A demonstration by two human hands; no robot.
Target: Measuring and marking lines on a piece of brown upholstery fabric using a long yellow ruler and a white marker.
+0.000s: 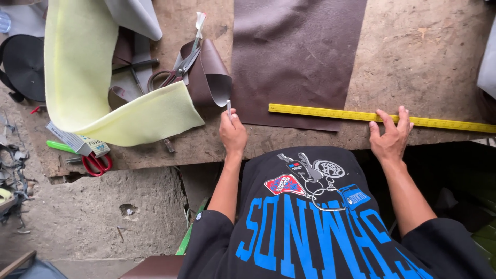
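A dark brown leather sheet (292, 57) lies flat on the worn wooden table (423, 57). Across its near edge runs a long yellow ruler (336, 112). My left hand (232, 132) is closed around a thin white marking tool (229, 108), its tip at the sheet's near left corner. My right hand (391, 137) presses flat on the yellow ruler to the right of the sheet, fingers spread.
A curled pale yellow foam sheet (93, 77) covers the table's left. Grey-handled shears (178, 70) and a curled brown leather strip (209, 72) lie beside it. Red-handled scissors (95, 163) and a green pen (59, 146) rest near the front edge. Black webbing roll (23, 64) at far left.
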